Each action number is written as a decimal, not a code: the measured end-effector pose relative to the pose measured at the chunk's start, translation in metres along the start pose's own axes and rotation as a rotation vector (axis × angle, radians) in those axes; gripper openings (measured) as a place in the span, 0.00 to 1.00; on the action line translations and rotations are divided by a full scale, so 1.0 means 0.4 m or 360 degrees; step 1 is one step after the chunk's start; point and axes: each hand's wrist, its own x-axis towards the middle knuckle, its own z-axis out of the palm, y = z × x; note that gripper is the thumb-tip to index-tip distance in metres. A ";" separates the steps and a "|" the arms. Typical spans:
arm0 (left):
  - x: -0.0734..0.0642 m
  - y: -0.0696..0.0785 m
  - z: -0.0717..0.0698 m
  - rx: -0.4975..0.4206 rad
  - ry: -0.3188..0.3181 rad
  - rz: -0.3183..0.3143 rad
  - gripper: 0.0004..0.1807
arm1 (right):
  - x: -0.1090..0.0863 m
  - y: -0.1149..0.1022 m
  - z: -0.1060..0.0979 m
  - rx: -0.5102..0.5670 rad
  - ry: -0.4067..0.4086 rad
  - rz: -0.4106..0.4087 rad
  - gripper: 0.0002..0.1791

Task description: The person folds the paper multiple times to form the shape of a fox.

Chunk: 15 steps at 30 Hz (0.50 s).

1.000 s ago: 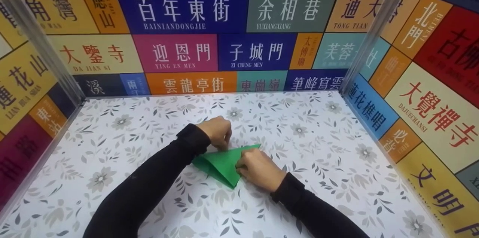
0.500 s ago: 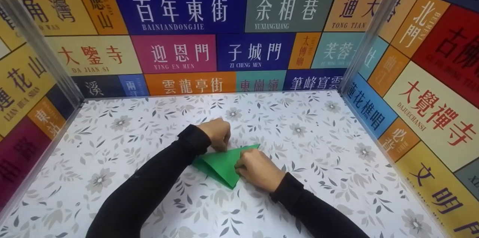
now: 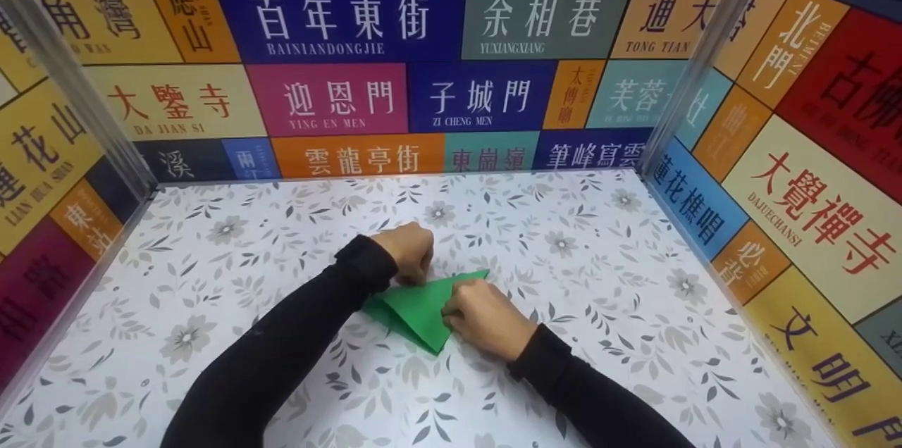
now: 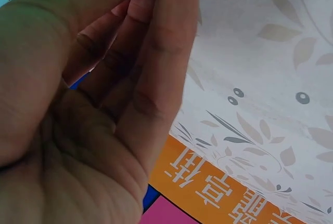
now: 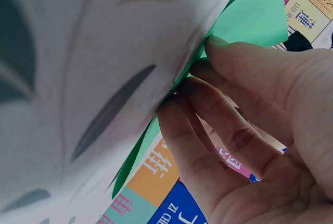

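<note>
A folded sheet of green paper [image 3: 423, 303] lies on the patterned tabletop, forming a triangle whose near-left side gapes between layers. My left hand [image 3: 411, 251] pinches its far edge from above, thumb and fingers bent together. In the left wrist view that hand [image 4: 93, 104] fills the left side, its fingertips lost past the top edge. On the paper's right edge sits my right hand [image 3: 490, 318], fingers curled. The right wrist view has the thumb and fingertips of this hand [image 5: 250, 115] pinching the green paper [image 5: 255, 18] close against the tabletop.
The tabletop [image 3: 564, 377] is white with grey flowers and leaves. Upright panels with coloured sign blocks, such as a back panel [image 3: 338, 11] and a right panel [image 3: 796, 201], border it at the back and both sides.
Almost nothing differs: both hands keep their places on the green paper, and the paper's fold looks the same. The head view has shifted very slightly.
</note>
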 end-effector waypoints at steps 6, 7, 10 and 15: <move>-0.008 -0.007 0.006 -0.0001 0.0007 0.0012 0.03 | 0.000 0.001 0.001 0.0016 -0.0020 0.0022 0.10; -0.009 -0.008 0.009 0.0009 0.0016 0.0025 0.02 | 0.000 0.001 0.001 0.0020 -0.0020 0.0024 0.10; -0.008 -0.013 0.016 0.0060 0.0053 0.0080 0.02 | 0.001 0.000 0.002 0.0020 -0.0010 0.0020 0.10; -0.006 -0.017 0.018 0.0085 0.0080 0.0124 0.03 | 0.003 0.000 0.001 0.0013 0.0020 -0.0012 0.11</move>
